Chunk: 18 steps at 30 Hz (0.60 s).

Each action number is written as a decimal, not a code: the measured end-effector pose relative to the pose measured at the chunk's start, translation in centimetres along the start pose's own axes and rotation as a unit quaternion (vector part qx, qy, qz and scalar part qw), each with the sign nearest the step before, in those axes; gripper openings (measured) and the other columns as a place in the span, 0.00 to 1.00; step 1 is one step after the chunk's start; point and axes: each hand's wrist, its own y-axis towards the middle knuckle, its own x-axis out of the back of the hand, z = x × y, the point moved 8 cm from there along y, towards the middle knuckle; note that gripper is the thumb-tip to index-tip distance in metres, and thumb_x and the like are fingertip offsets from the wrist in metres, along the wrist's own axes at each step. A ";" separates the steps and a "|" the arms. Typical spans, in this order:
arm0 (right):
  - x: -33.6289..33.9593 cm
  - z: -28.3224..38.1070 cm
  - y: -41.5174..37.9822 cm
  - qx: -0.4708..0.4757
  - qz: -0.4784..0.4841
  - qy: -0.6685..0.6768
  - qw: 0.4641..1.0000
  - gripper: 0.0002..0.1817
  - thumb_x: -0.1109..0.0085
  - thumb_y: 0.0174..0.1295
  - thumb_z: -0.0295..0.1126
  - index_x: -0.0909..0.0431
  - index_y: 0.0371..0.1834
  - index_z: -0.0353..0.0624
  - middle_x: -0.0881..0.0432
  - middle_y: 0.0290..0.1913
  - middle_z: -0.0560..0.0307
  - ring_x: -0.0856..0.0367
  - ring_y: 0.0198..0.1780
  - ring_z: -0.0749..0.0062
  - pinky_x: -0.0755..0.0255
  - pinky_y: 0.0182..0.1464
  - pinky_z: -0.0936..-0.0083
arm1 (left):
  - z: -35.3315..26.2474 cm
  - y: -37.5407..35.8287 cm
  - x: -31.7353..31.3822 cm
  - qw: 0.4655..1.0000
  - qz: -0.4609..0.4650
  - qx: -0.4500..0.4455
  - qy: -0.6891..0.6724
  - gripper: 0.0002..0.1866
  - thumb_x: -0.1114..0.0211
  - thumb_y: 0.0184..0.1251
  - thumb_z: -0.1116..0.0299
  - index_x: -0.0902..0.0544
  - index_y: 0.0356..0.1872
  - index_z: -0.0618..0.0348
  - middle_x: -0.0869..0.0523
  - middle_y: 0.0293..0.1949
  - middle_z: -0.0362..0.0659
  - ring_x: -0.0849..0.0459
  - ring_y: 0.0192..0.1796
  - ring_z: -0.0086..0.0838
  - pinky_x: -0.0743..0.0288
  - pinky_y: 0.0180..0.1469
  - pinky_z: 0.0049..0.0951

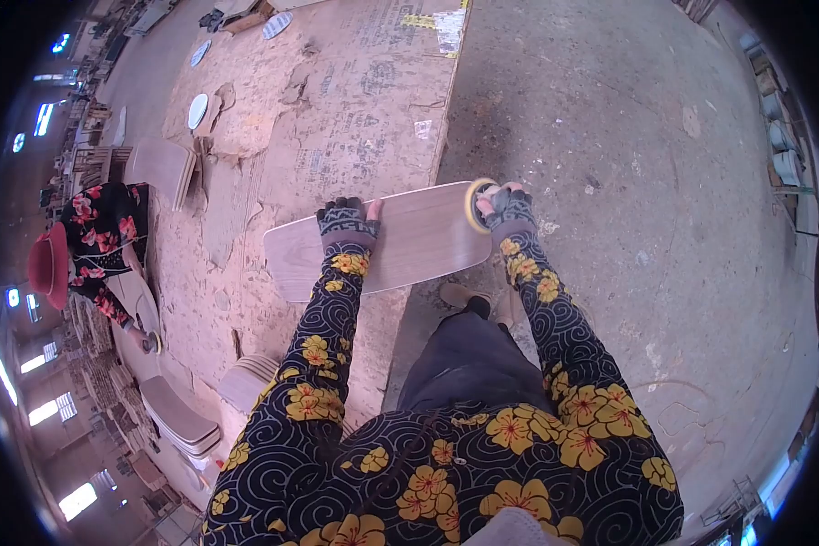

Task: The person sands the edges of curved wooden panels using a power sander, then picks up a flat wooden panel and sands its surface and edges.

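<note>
A pale wood-grain board (419,238) with rounded ends lies across the table edge, its right end jutting out past the table. My left hand (347,226), in a patterned grey glove with bare fingertips, holds the board at its far edge, thumb to the right. In my right hand (508,211), gloved the same way, is a round sanding pad (472,207) with a yellow rim, tilted up against the board's right end. The fingers of this hand are closed around the back of the pad.
The worn table (337,109) carries several white oval pieces (197,111) and stacks of boards (180,414). At the left, another person (91,237) in a red hat works on a board with a similar round pad. Concrete floor (601,182) stretches to the right.
</note>
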 end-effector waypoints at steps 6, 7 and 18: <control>0.3 3.2 1.9 0.006 0.022 -0.054 0.998 0.25 0.41 0.63 0.54 0.18 0.53 0.46 0.29 0.61 0.47 0.29 0.61 0.47 0.32 0.66 0.56 | 0.1 -0.3 -0.3 0.999 -0.035 -0.017 -0.011 0.28 0.49 0.74 0.41 0.14 0.43 0.57 0.13 0.41 0.51 0.16 0.48 0.46 0.30 0.57 0.48; 1.9 4.3 2.2 -0.009 0.032 -0.043 0.999 0.25 0.41 0.64 0.54 0.18 0.53 0.47 0.28 0.61 0.47 0.29 0.62 0.47 0.32 0.66 0.56 | 0.1 -0.3 -0.4 0.999 -0.042 -0.021 -0.014 0.28 0.49 0.74 0.41 0.14 0.42 0.57 0.13 0.41 0.51 0.16 0.48 0.46 0.30 0.57 0.48; 0.9 2.1 5.8 -0.040 0.018 -0.070 0.997 0.29 0.40 0.64 0.53 0.23 0.57 0.40 0.25 0.60 0.45 0.26 0.61 0.47 0.28 0.62 0.58 | 0.0 0.3 -0.7 0.999 -0.046 -0.024 -0.013 0.28 0.49 0.74 0.41 0.14 0.39 0.56 0.13 0.39 0.51 0.16 0.46 0.45 0.28 0.55 0.48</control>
